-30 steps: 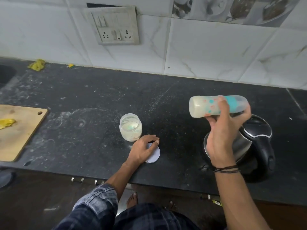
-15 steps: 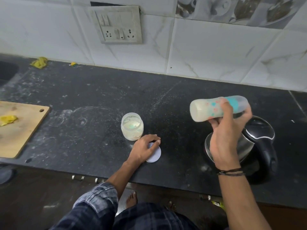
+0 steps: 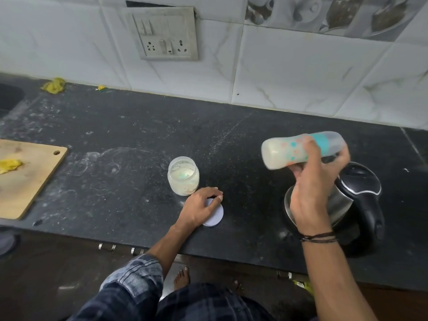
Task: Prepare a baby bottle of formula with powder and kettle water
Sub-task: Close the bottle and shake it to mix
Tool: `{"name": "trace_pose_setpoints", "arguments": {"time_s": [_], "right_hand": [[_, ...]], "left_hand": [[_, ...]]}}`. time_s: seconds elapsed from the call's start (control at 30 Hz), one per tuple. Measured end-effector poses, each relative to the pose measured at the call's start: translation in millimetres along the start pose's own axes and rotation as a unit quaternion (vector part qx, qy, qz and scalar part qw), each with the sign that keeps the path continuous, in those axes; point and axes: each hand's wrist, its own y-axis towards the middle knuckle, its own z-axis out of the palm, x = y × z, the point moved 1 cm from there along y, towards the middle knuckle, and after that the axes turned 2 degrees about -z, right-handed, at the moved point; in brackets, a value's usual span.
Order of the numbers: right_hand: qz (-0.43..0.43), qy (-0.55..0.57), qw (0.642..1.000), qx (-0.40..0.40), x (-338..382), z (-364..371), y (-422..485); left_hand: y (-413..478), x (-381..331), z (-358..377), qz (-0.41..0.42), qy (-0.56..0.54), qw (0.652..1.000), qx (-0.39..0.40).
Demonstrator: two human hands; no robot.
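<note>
My right hand (image 3: 310, 193) grips a baby bottle (image 3: 284, 151) full of pale milky formula, held sideways in the air with its capped end pointing right, above a steel and black kettle (image 3: 361, 195). An open jar of powder (image 3: 183, 176) stands at the counter's middle. Just in front of it lies the jar's white round lid (image 3: 216, 216), and my left hand (image 3: 200, 208) rests on that lid with its fingers loosely bent.
A wooden cutting board (image 3: 27, 177) with a yellow scrap lies at the left. The black counter (image 3: 115, 140) is dusty, with a sink edge at the far left. A socket panel (image 3: 165, 34) sits on the tiled wall.
The bottle has tilted a little, its base end dropping lower to the left. The left hand stays on the lid.
</note>
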Motion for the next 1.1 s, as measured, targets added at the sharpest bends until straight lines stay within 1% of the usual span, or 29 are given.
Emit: {"name": "trace_pose_setpoints", "arguments": {"time_s": [0.03, 0.13, 0.17, 0.23, 0.27, 0.3, 0.4, 0.43, 0.5, 0.53, 0.57, 0.67, 0.7, 0.77, 0.8, 0.83, 0.87, 0.93, 0.97, 1.07, 1.1], "right_hand": [[0.001, 0.004, 1.000, -0.001, 1, 1, 1], [0.027, -0.058, 0.995, 0.077, -1, 1, -1], [0.022, -0.053, 0.996, 0.071, 0, 0, -2], [-0.008, -0.007, 1.000, 0.008, 6, -1, -2], [-0.021, 0.006, 1.000, -0.009, 6, -2, 0], [-0.021, 0.006, 1.000, -0.006, 6, -1, 0], [0.013, -0.068, 0.994, 0.087, 3, -2, -2], [0.009, -0.064, 0.994, 0.083, 4, -3, -3], [-0.012, -0.003, 1.000, 0.017, 9, -3, -3], [-0.020, 0.016, 1.000, -0.003, 10, -3, -2], [-0.019, 0.020, 1.000, -0.005, 10, -2, -2], [0.017, -0.051, 0.996, 0.074, 6, -2, -4], [0.015, -0.047, 0.997, 0.065, 7, -2, -5], [-0.010, 0.010, 1.000, 0.003, 11, -3, -4], [-0.023, 0.031, 0.999, -0.015, 12, -4, -2], [-0.026, 0.034, 0.999, -0.017, 12, -2, -1], [-0.016, 0.013, 1.000, 0.003, 12, -1, -2], [0.013, -0.048, 0.996, 0.070, 8, -2, -3], [0.015, -0.050, 0.996, 0.069, 8, -4, -3], [-0.006, 0.021, 1.000, -0.008, 11, -7, 1], [-0.008, 0.024, 1.000, -0.006, 10, -6, 1]], "left_hand": [[-1, 0, 0, -0.004, -0.001, 1.000, -0.003], [-2, 2, -1, -0.002, 0.002, 1.000, -0.006], [-2, 2, -1, 0.001, 0.002, 1.000, -0.004], [0, 0, -1, 0.002, 0.001, 1.000, 0.001], [-1, 0, 0, 0.000, 0.001, 1.000, 0.000], [-1, 1, 0, -0.002, 0.001, 1.000, -0.003], [-1, 3, 0, 0.005, -0.001, 1.000, -0.008], [0, 4, 0, 0.006, -0.001, 1.000, -0.004], [0, 3, 1, 0.003, 0.000, 1.000, -0.001], [0, 3, 1, 0.000, 0.001, 1.000, -0.003], [0, 2, 1, -0.001, 0.001, 1.000, -0.004], [-1, 4, 0, 0.002, -0.002, 1.000, -0.004], [-1, 4, 0, 0.004, -0.002, 1.000, -0.001], [0, 4, 1, 0.004, -0.002, 1.000, 0.001], [0, 3, 1, 0.001, -0.002, 1.000, 0.000], [-1, 3, 1, -0.002, -0.001, 1.000, -0.002], [-1, 4, 1, -0.003, 0.000, 1.000, -0.004], [-1, 5, 1, 0.000, 0.003, 1.000, -0.003], [0, 5, 1, 0.000, 0.003, 1.000, 0.001], [0, 3, 1, -0.002, 0.000, 1.000, -0.001], [0, 3, 1, -0.003, 0.000, 1.000, -0.003]]}}
